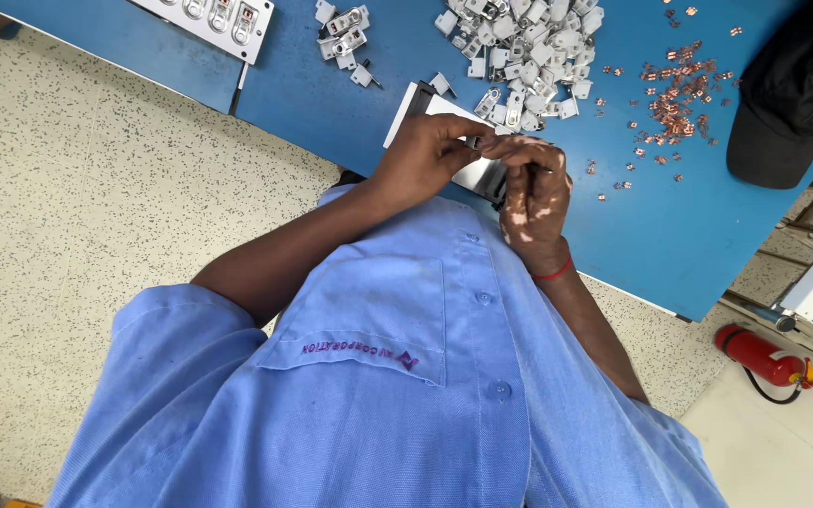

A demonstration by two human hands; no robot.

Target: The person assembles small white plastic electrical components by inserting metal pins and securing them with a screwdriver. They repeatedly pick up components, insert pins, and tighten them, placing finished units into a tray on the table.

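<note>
My left hand point(422, 155) and my right hand point(535, 193) meet over the near edge of a blue table point(350, 122). Their fingertips pinch a small white and metal part point(478, 143) between them. A red thread band circles my right wrist. Under the hands lies a flat white and grey block point(412, 105), mostly hidden by them. A heap of small white plastic parts point(531, 45) lies just beyond the hands. To its right, small copper pieces point(675, 99) are scattered on the table.
A white holder with slotted pockets point(211, 15) sits at the far left, with a few assembled white parts point(344, 39) beside it. A black cap point(795, 94) rests at the table's right. A red fire extinguisher point(757, 355) lies on the speckled floor.
</note>
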